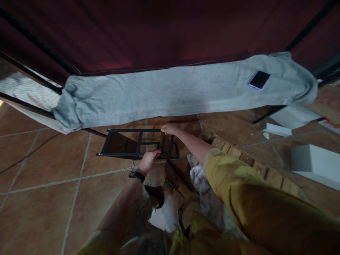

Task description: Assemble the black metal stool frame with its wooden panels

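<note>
A black metal frame (139, 141) with crossbars and brown panels extends left to right below the cloth-covered ledge. My left hand (150, 159), with a dark watch on its wrist, has its fingers closed at the near side of the frame's right part. Across from it, my right hand (169, 129) grips the far side. A narrow brown board (165, 142) spans the frame between both hands; whether the fingers also press on it I cannot tell. On the floor close to my feet lies a screwdriver (170, 185) with a green and yellow handle.
A grey cloth (164, 92) covers a long ledge, with a phone (259, 79) on it. Slatted wood (247, 159) lies to the right, near white blocks (316, 163). A dark cable (28, 154) crosses the tiled floor at left. Patterned fabric (207, 191) lies beside my legs.
</note>
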A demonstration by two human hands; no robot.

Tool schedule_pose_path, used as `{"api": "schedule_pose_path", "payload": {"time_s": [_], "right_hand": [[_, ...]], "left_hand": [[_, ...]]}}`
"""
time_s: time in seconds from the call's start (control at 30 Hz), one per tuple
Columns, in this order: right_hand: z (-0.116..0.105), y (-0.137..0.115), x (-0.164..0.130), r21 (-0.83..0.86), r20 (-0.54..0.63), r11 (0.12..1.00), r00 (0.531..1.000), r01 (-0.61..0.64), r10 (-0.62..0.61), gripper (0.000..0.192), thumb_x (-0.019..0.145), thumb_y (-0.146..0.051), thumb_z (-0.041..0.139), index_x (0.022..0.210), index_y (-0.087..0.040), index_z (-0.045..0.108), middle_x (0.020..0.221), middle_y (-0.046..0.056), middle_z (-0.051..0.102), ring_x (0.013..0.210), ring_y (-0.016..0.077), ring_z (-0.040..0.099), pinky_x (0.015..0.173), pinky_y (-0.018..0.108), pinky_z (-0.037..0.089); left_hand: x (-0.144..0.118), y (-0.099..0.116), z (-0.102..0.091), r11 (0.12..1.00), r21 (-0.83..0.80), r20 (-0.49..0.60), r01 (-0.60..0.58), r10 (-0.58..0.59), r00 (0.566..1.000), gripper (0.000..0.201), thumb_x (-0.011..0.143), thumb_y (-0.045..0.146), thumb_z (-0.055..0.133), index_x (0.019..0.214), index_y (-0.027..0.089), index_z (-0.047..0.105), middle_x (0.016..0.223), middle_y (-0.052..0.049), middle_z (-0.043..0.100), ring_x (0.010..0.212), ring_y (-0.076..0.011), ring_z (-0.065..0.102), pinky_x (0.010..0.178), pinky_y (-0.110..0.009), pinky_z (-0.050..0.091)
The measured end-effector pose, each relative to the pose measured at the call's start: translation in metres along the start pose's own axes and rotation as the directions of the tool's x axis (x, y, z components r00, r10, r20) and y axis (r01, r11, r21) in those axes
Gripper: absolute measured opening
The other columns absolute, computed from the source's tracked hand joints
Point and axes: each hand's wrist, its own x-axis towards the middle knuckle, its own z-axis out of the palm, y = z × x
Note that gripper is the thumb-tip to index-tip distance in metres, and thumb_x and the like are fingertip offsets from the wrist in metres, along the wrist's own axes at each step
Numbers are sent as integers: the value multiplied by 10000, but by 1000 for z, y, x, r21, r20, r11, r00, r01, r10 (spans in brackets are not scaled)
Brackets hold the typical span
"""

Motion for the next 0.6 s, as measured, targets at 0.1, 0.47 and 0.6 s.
{"api": "schedule_pose_path", "payload": {"time_s": [0.1, 0.47, 0.6], "right_hand": [[-1, 3, -3, 9, -5, 1000, 1000, 10, -10, 204, 841, -252, 506, 779, -145, 668, 664, 2, 653, 570, 102, 523, 518, 204, 292], [-2, 10, -5, 29, -18, 999, 999, 45, -45, 229, 866, -298, 510, 796, -157, 676, 683, 2, 674, 567, 99, 543, 520, 199, 311], [-3, 9, -4, 17, -10, 999, 999, 42, -41, 241, 869, -286, 500, 783, -149, 679, 691, 9, 680, 579, 103, 549, 521, 200, 311]], "left_hand": [[-4, 3, 6, 1000, -7, -57, 27, -27, 998, 205, 845, 211, 544, 1016, 178, 651, 965, -72, 637, 846, -177, 626, 776, -272, 490], [0, 2, 17, 999, 13, -125, 51, -49, 991, 159, 851, 214, 532, 953, 195, 652, 940, -54, 624, 860, -171, 612, 789, -276, 490], [1, 2, 20, 992, 23, -195, 125, -118, 974, 170, 853, 313, 558, 812, 173, 645, 857, -64, 603, 812, -189, 600, 766, -295, 485]]}}
